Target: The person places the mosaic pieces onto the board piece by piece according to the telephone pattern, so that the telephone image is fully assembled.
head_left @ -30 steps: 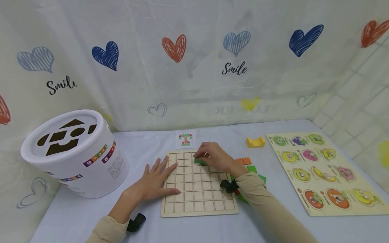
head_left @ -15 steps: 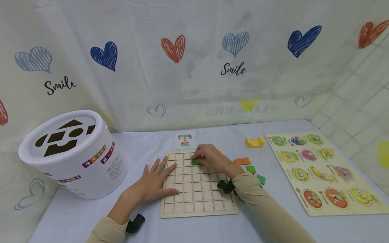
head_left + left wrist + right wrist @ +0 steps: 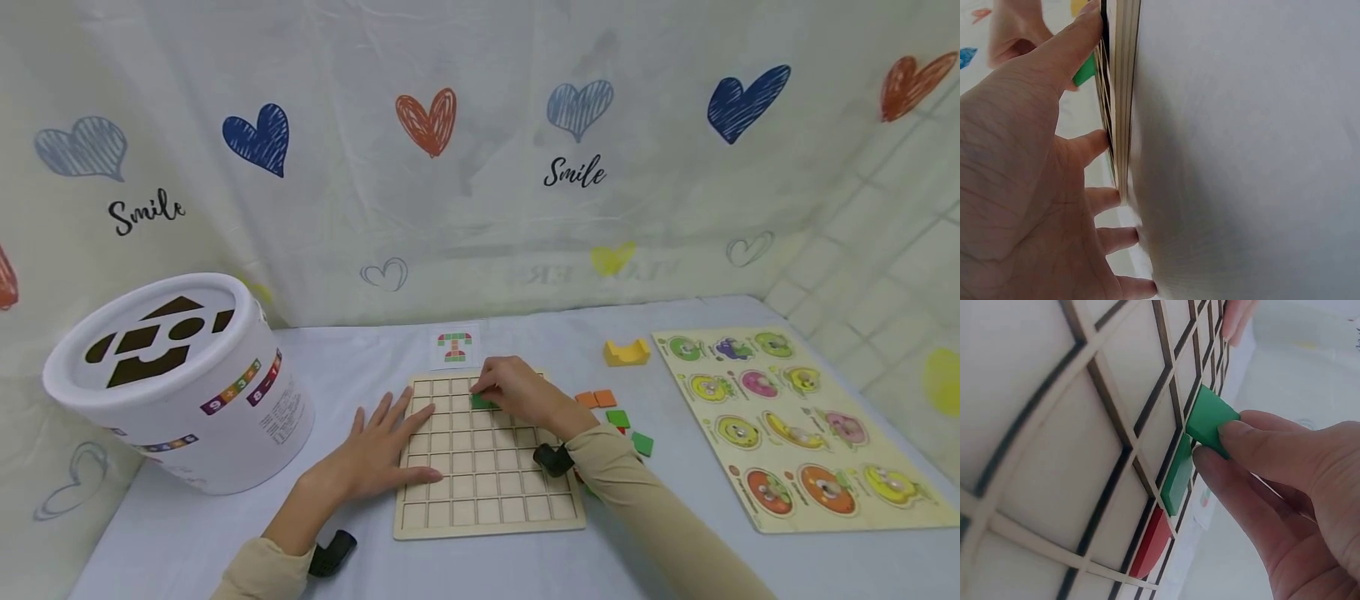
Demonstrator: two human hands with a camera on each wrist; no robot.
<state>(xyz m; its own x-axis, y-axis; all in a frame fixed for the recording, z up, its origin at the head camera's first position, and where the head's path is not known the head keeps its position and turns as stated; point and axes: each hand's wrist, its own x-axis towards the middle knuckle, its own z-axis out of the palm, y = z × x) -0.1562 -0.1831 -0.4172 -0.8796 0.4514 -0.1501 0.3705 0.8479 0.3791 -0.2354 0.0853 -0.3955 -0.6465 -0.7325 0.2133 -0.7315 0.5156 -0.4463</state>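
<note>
A wooden grid board lies on the white cloth. My left hand rests on its left edge with fingers spread; the left wrist view has the thumb along the board's side. Over the board's far rows, my right hand pinches a green square tile between thumb and fingers. That tile stands tilted at a cell, seen edge-up in the right wrist view. Beside it, another green tile sits in a cell, then a red rounded piece. In the head view the right hand hides these two.
Behind the board lies a card with a red, green and orange tile picture. Loose orange tiles and green tiles lie to the right, near a yellow arch block. A fruit puzzle board is far right, a white bucket left.
My right hand has shifted slightly left along the board's far rows with the green tile. The left hand has stayed in place on the board's edge. The head view has drifted slightly.
</note>
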